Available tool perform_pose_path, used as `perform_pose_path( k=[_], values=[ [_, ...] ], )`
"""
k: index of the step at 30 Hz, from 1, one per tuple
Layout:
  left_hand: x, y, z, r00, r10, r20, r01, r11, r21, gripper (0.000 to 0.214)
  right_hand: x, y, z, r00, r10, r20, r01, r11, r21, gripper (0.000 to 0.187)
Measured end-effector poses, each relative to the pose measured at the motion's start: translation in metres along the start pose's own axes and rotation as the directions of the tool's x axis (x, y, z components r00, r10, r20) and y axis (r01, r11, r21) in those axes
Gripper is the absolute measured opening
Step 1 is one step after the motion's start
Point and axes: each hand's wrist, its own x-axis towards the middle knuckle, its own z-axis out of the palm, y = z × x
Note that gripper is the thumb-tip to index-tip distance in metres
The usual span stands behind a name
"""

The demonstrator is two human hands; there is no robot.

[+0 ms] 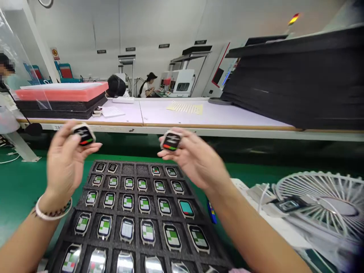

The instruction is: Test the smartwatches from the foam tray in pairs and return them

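My left hand (pixel 65 155) grips a smartwatch case (pixel 84 135) by its edges, thumb on its side, above the tray's far left corner. Its lit screen shows pale text with a red and green strip at the bottom. A matching smartwatch case (pixel 171 140) is pinched in my right hand (pixel 196 155), over the tray's far right side. Below both hands lies a dark foam tray (pixel 135 212) divided into compartments. Most hold strapless watch cases with green-and-white screens; one watch (pixel 186 208) shows teal. Two compartments in the far row are vacant.
A white fan (pixel 318 201) stands at the right. Beyond the tray runs a raised shelf (pixel 159 119) with a yellow label sheet (pixel 186 108) and stacked foam trays (pixel 61 100) at left. A large black stack (pixel 284 79) fills the right. Several people sit farther back.
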Motion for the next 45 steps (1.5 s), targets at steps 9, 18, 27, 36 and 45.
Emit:
perform_pose_path(
  k=[9, 18, 27, 36, 45],
  values=[
    [-0.007, -0.108, 0.019, 0.784, -0.585, 0.211, 0.530, 0.806, 0.265, 0.051, 0.024, 0.104, -0.006, 0.904, 0.423, 0.065, -0.426, 0.903, 0.061, 0.037],
    [0.011, -0.150, 0.016, 0.710, -0.543, 0.448, 0.261, 0.794, 0.549, 0.054, 0.030, 0.115, -0.014, 0.862, 0.449, 0.238, -0.472, 0.880, 0.051, 0.068],
    [0.025, -0.175, 0.008, 0.681, -0.543, 0.492, -0.199, 0.508, 0.838, 0.046, 0.054, 0.124, -0.005, 0.904, 0.334, 0.266, 0.133, 0.373, -0.918, 0.040],
    [0.040, -0.151, 0.045, 0.615, -0.496, 0.614, -0.496, 0.362, 0.789, 0.055, 0.060, 0.089, -0.049, 0.934, 0.308, 0.179, 0.127, 0.182, -0.975, 0.048],
    [0.007, -0.169, 0.137, 0.450, -0.556, 0.698, -0.618, 0.371, 0.694, 0.045, 0.026, 0.070, -0.098, 0.824, 0.564, 0.048, 0.094, -0.053, -0.994, 0.042]
  ],
)
